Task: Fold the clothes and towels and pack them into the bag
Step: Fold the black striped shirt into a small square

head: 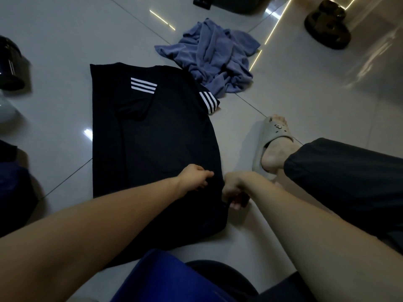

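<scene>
A black T-shirt (pixel 152 138) with white stripes on the sleeves lies flat on the tiled floor, its left sleeve folded in over the body. My left hand (pixel 194 176) pinches the cloth near the shirt's right edge. My right hand (pixel 233 190) grips that same right edge a little lower, fingers curled under the fabric. A crumpled blue-grey towel (pixel 216 59) lies on the floor beyond the shirt's right sleeve.
My foot in a grey slide sandal (pixel 272 144) rests just right of the shirt, my dark trouser leg (pixel 349 177) beside it. Dark sandals (pixel 327 25) lie far right. Dark objects (pixel 11 64) stand at the left edge. Blue cloth (pixel 165 277) lies near me.
</scene>
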Motion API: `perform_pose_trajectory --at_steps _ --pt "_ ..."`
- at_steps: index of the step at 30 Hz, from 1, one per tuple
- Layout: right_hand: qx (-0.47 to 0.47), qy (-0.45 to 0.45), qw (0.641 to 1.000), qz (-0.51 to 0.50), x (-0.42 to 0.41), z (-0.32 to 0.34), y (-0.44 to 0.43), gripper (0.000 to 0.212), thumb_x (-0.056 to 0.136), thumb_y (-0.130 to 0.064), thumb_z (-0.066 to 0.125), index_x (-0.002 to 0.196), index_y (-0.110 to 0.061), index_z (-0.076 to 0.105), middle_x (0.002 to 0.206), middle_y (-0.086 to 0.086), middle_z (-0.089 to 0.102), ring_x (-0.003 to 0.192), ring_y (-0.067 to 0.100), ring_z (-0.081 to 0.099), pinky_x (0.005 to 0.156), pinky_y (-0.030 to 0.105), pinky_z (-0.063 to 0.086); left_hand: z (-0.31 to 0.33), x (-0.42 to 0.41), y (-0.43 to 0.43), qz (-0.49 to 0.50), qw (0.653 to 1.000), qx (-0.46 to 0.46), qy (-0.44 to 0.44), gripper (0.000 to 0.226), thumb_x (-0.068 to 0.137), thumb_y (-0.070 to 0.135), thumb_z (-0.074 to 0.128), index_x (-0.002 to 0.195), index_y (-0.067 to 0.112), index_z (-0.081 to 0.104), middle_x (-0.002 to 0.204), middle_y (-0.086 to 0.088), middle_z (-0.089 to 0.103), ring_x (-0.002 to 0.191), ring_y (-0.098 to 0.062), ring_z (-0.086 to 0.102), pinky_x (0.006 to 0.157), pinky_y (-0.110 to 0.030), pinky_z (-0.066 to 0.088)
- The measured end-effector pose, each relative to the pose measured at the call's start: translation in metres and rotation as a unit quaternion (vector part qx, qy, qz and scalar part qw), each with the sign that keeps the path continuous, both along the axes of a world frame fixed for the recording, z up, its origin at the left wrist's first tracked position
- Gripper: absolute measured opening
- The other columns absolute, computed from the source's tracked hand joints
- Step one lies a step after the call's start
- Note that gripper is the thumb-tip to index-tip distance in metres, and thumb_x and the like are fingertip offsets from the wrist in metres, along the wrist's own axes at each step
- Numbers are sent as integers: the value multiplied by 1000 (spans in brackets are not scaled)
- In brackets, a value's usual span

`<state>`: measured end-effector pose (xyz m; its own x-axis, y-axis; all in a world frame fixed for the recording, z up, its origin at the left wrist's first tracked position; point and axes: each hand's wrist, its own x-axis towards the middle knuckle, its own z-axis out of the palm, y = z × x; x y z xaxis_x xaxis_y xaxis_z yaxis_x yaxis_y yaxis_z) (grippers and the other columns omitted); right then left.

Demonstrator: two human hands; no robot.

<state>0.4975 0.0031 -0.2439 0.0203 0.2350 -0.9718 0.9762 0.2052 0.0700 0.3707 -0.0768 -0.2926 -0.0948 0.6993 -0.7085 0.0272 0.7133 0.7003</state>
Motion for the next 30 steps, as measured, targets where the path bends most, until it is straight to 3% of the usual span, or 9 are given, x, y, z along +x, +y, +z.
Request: perform_pose_trajectory --at_steps 5,8,10,12,16,20,23,27,30 --pt "0 27 992 126 -37 2 -33 23 99 -13 56 78 -4 53 76 14 61 64 26 61 60 34 55 2 -12 6 107 988 -71 -92 61 94 60 57 128 9 61 109 -11 68 93 -24 65 70 -34 48" --pt "65 58 967 239 -50 4 -50 18 94 -18 63 81 -8 56 82 10 62 84 29 63 80 40 54 1 -16 2 91 994 -52 -31 75 83 50 77 139 5 54 128 -11 62 111 -25 62 84 -31 49" --pt "90 76 954 276 -51 -1 -61 24 91 -26 67 107 -9 60 106 9 64 105 31 62 90 43 50 -4 -17 -1 81 995 -46 38 80 82 30 84 147 3 46 142 -14 55 125 -28 57 93 -30 46" --pt "83 75 949 296 -47 -9 -69 45 89 -30 70 128 -12 55 126 10 61 119 33 59 96 45 50 -7 -21 -5 88 992 -61 62 65 84 16 81 141 3 52 135 -14 60 116 -27 62 89 -30 51" --pt "52 47 919 388 -38 -23 -76 57 83 -28 76 133 -13 55 129 10 60 117 33 61 89 45 52 -9 -34 -13 112 987 -117 14 16 96 11 66 110 7 60 97 -7 60 77 -17 55 59 -29 50" --pt "24 34 889 456 -38 -26 -80 62 80 -30 78 135 -15 53 129 9 60 115 31 61 88 42 53 -14 -45 -19 135 983 -123 -28 30 90 6 73 118 2 63 104 -11 61 84 -24 65 62 -35 62" --pt "4 34 907 420 -38 -14 -83 45 86 -38 73 120 -12 59 118 10 62 95 28 64 78 37 53 -15 -45 -22 140 982 -126 -29 30 88 3 74 116 3 62 101 -16 66 82 -29 73 64 -36 63" --pt "-105 -1 983 148 -29 -6 -77 48 92 -45 69 115 -6 54 95 11 56 67 27 61 54 35 52 -21 -44 -24 130 983 -126 -32 32 85 2 77 113 1 62 98 -18 70 82 -30 75 67 -40 64" --pt "-39 16 996 84 -23 -14 -53 36 99 -34 60 100 1 57 81 16 60 61 29 62 45 30 54 -19 -39 -29 89 986 -136 -26 37 78 8 85 109 2 64 101 -17 70 84 -30 74 63 -37 63"
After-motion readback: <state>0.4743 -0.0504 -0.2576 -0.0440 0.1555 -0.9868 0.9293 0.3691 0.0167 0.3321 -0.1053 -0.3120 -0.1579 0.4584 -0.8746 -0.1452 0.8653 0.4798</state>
